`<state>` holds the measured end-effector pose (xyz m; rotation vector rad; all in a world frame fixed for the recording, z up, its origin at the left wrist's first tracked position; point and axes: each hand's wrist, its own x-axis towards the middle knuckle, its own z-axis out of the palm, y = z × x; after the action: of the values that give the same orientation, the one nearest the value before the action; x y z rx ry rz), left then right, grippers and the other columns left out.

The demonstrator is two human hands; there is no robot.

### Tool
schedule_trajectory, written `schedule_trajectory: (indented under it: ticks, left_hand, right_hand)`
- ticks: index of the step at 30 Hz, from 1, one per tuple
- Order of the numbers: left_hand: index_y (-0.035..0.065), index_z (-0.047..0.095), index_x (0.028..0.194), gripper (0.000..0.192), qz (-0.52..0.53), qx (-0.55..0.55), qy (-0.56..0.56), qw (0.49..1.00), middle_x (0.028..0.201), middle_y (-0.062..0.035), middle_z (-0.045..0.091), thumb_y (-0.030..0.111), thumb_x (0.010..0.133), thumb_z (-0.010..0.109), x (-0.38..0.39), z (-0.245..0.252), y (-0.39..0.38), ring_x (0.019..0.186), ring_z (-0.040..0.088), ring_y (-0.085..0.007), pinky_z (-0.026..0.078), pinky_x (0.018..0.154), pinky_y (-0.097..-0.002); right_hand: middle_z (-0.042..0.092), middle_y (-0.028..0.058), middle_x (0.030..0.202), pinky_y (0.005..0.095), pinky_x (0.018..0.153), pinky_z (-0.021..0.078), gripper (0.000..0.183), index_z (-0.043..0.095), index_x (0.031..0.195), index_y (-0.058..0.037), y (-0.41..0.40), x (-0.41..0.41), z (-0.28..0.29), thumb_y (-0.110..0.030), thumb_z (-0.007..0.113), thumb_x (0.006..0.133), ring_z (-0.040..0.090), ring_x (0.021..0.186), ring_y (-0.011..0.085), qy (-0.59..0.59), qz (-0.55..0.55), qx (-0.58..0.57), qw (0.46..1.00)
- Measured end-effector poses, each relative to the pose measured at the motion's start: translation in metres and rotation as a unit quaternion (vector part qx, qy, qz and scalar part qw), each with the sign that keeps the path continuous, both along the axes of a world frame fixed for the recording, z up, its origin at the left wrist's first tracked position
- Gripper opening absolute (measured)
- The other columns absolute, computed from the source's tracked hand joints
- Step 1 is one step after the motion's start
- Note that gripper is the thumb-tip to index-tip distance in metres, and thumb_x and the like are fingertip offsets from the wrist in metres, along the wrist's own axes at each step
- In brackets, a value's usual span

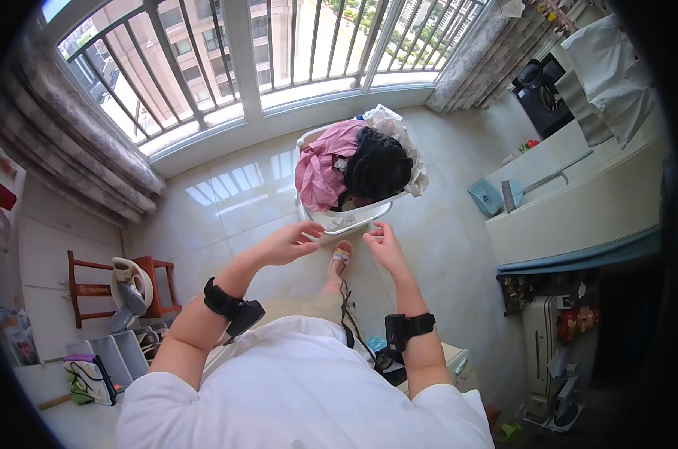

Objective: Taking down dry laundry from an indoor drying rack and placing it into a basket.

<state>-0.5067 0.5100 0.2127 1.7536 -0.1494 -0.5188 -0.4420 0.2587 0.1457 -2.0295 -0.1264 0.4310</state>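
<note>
A white laundry basket (347, 215) with a handle stands on the tiled floor in front of me, heaped with clothes. On its left side lies a pink garment (323, 168); a black garment (377, 164) is bunched in the middle, and white cloth (416, 168) hangs over the right rim. My left hand (294, 242) is just below the basket's near left corner, fingers apart and slightly bent, holding nothing. Near the basket's right corner, my right hand (382, 244) is raised with fingers apart, also empty. A gap separates the two hands.
Barred windows and a low sill (204, 140) lie beyond the basket. At the left are a curtain (86, 123) and a small reddish-brown wooden chair (92, 289). A blue dustpan (486, 197) and a brush (515, 193) are at the right. My sandaled foot (341, 255) is near the basket.
</note>
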Motion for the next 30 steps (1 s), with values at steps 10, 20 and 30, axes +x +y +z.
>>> schedule_trajectory:
  ticks: [10,20,30]
  left_hand:
    - [0.0023,0.045,0.111,0.035,0.078,0.028,0.013,0.996,0.102,-0.0125,0.054,0.013,0.079,0.055,0.138,-0.026,-0.039,0.089,0.055,-0.0182,0.045,0.074,-0.0293]
    - [0.0026,0.032,0.123,0.07,0.13,0.042,-0.025,0.99,0.118,-0.0182,0.041,0.023,0.066,0.068,0.198,-0.049,-0.048,0.109,0.042,-0.0263,0.036,0.09,-0.0322]
    - [-0.0005,0.037,0.119,0.051,0.044,-0.205,0.038,0.977,0.115,-0.0134,0.046,0.023,0.078,0.056,0.254,0.049,-0.079,0.105,0.047,-0.0239,0.036,0.089,-0.0311]
  right_hand:
    - [0.036,0.0309,0.114,0.0394,0.089,0.0351,0.081,0.029,0.113,0.0125,0.041,0.171,-0.063,-0.043,0.065,0.066,0.041,0.105,0.0398,-0.023,0.048,-0.223,0.973]
    - [0.052,0.0102,0.068,0.0298,0.061,0.0405,0.018,0.048,0.075,-0.0008,-0.026,0.275,0.035,-0.018,0.049,0.077,0.049,0.062,0.0223,0.016,0.206,-0.038,0.978]
    - [0.055,0.0101,0.102,0.0275,0.088,0.0387,0.035,0.042,0.114,0.0014,-0.017,0.287,0.184,-0.023,0.039,0.089,0.052,0.099,0.0168,0.17,0.069,0.513,0.839]
